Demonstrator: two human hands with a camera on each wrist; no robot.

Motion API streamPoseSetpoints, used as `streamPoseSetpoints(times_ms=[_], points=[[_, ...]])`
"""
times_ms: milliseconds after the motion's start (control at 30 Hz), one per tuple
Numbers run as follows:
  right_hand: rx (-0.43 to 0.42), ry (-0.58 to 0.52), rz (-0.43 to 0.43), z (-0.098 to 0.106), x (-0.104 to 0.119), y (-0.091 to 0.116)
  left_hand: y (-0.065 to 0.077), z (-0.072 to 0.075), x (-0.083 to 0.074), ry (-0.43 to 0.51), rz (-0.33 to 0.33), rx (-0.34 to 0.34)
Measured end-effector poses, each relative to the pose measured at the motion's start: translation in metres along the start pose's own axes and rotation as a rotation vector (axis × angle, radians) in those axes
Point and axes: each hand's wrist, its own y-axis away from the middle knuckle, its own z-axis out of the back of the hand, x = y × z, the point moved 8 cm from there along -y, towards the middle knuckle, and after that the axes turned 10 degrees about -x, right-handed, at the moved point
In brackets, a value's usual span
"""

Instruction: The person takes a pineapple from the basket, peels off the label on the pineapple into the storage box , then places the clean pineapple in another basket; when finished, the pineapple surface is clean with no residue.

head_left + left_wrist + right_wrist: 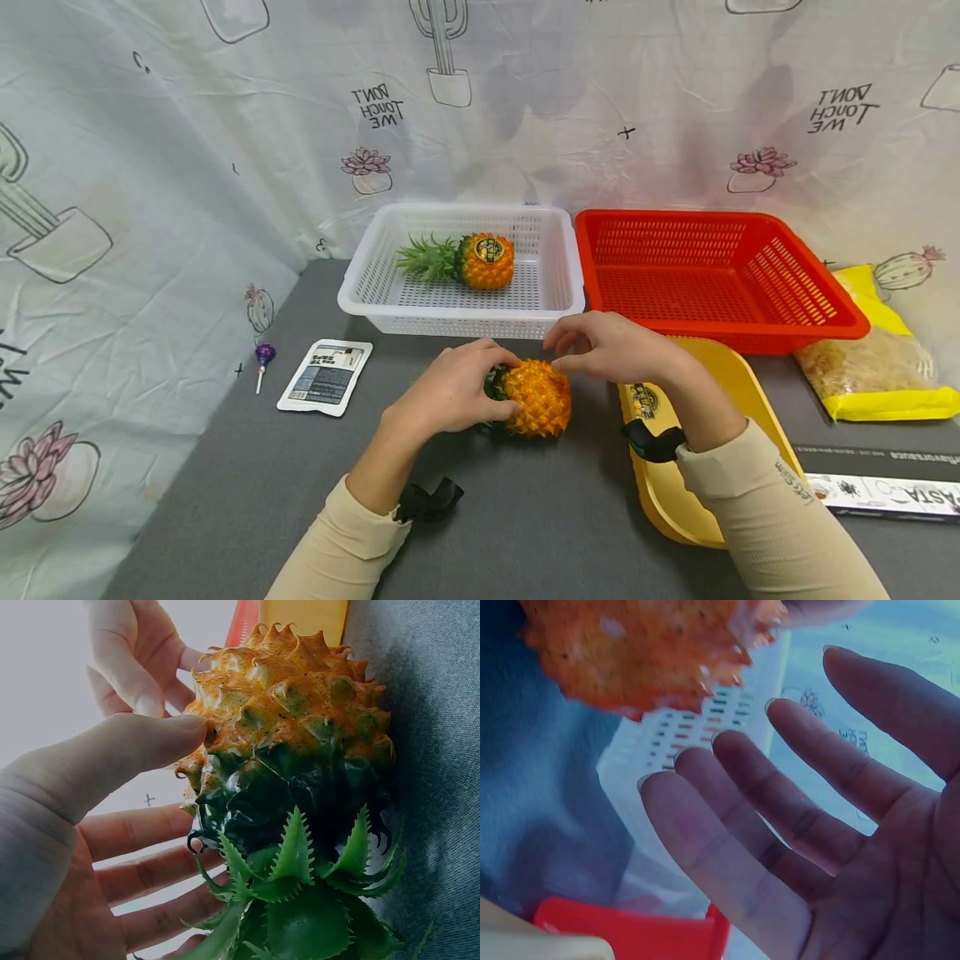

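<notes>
Tabletop [540,517]: left hand [457,387] loosely holds pineapple [542,402]; right hand [611,346] relaxed nearby.

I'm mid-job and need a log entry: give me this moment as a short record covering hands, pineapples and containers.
Left hand: thumb and fingers around a pineapple, near its crown
Right hand: beside it, apart, holding nothing
Pose: on its side, crown toward head-view left
White basket: behind, holds a second pineapple
Red basket: right of the white one
Yellow tray: right of the left hand
Far left: white packet, purple lollipop
Far right: yellow bag
</notes>
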Motion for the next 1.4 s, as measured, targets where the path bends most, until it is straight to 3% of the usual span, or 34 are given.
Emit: streamPoseSetpoints(times_ms=[333, 833, 1400], points=[[0.123, 0.026, -0.023, -0.023, -0.001, 0.0, -0.001, 0.0, 0.0, -0.006, -0.014, -0.007], [0.191, 0.08, 0.027, -0.034, 0.002, -0.002, -0.002, -0.001, 0.002, 0.012, -0.01, -0.007], [0.167, 0.145, 0.063, -0.045, 0.005, -0.006, -0.003, -0.002, 0.006, 0.031, 0.017, -0.012]])
